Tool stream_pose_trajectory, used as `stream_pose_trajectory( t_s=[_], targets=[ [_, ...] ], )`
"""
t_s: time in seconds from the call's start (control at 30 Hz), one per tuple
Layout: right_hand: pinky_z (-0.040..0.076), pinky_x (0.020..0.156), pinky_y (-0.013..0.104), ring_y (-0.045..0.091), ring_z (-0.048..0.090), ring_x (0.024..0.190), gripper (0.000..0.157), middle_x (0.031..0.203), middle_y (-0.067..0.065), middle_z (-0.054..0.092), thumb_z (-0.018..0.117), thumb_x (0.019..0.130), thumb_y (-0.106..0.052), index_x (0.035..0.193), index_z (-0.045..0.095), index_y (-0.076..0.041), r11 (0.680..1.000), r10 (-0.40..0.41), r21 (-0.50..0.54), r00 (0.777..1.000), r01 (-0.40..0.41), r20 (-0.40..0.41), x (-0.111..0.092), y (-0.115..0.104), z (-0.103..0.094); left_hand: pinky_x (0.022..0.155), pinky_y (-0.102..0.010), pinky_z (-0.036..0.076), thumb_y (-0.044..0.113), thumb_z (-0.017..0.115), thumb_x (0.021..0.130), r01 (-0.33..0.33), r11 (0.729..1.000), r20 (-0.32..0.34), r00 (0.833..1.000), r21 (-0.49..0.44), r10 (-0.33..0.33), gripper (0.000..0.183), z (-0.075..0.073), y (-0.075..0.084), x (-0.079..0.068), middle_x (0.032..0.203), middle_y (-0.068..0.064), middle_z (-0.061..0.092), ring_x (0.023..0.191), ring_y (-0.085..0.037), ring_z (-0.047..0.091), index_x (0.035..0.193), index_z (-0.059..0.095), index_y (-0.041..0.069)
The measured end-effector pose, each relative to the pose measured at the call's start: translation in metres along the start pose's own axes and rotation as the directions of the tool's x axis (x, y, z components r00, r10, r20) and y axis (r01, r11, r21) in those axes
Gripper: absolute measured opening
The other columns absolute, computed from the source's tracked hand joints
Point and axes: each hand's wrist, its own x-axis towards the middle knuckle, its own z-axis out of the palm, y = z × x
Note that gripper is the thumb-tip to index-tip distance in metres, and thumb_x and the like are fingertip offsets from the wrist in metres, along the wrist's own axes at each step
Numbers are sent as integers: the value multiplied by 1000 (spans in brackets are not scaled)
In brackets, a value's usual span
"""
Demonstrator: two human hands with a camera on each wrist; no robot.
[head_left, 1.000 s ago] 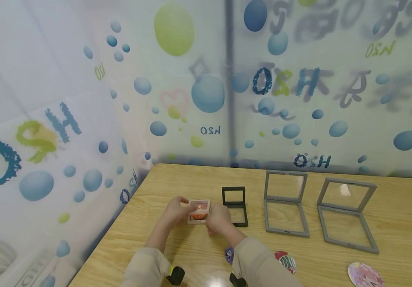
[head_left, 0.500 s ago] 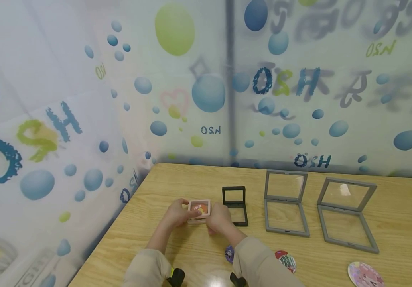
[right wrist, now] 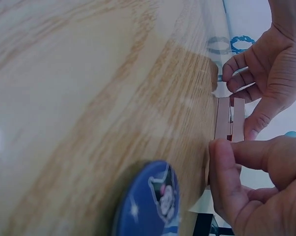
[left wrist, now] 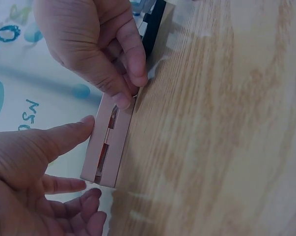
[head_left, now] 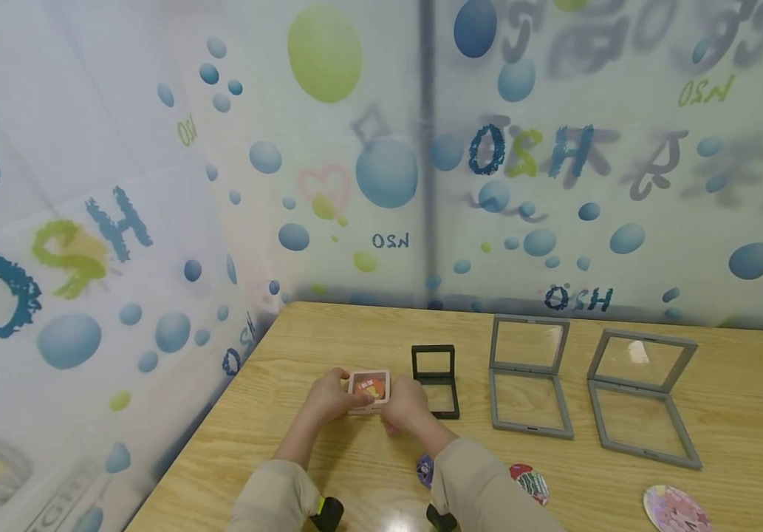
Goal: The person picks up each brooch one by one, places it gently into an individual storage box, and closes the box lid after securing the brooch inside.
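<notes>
A small pink square display frame (head_left: 371,372) lies on the table between the hands, with a round red-and-yellow badge (head_left: 368,388) visible inside. Its two halves are almost together; the left wrist view shows a thin slot with red in it along the side of the pink frame (left wrist: 106,142). My left hand (head_left: 329,397) holds the frame's left side, thumb on the upper half. At the right front corner, my right hand (head_left: 409,404) pinches the frame between thumb and bent forefinger, also seen in the right wrist view as the nearer hand (right wrist: 265,184).
Right of the hands stands a small black frame (head_left: 456,399), lid raised. Two larger grey frames, a middle one (head_left: 530,431) and a right one (head_left: 647,452), also stand open. Nearer lie a purple badge (head_left: 425,470), a red-and-green badge (head_left: 529,484) and a pink badge (head_left: 676,508).
The pink frame's upper half has come down over the badge, and the gap at the front has narrowed. The left thumb has shifted from over the badge toward the front edge. The right hand stays nearly still.
</notes>
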Motion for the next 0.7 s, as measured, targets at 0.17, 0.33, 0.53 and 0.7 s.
stream_pose_trajectory(
  t_s=[0.17, 0.33, 0.53, 0.7],
  targets=[
    [41, 35, 18, 16, 57, 37, 8, 44, 5, 53, 63, 65, 9, 69, 57, 4, 1000, 5, -16, 1000, -5, -7, -1, -1, 0, 89, -52, 39, 31, 76, 71, -35, 999, 19, 999, 2, 35, 73, 0, 1, 2, 122, -25, 50, 113, -42, 45, 126, 43, -4],
    [42, 35, 19, 17, 57, 38, 9, 45, 5, 53, 64, 68, 7, 72, 57, 3, 999, 0, -32, 1000, -1, -7, -1, 0, 1, 90, -51, 38, 24, 76, 72, -51, 999, 43, 998, 8, 50, 68, 2, 0, 6, 122, -24, 50, 113, -41, 45, 126, 45, -3],
    [42, 35, 19, 18, 57, 38, 8, 42, 4, 51, 65, 73, 3, 77, 59, 4, 1000, -8, -24, 1000, 8, -6, 1, 1, 1, 89, -49, 40, 21, 76, 72, -64, 997, 48, 997, 45, 62, 64, 2, 2, 9, 118, -24, 53, 109, -39, 48, 123, 47, -4],
    [40, 34, 18, 16, 56, 36, 20, 41, 4, 50, 70, 78, -12, 80, 59, 5, 1000, -8, 6, 1000, 8, -3, 2, 3, 1, 90, -48, 39, 19, 76, 72, -75, 995, 38, 997, 69, 72, 62, 2, 6, 8, 116, -25, 54, 109, -40, 49, 121, 48, -7]
  ],
)
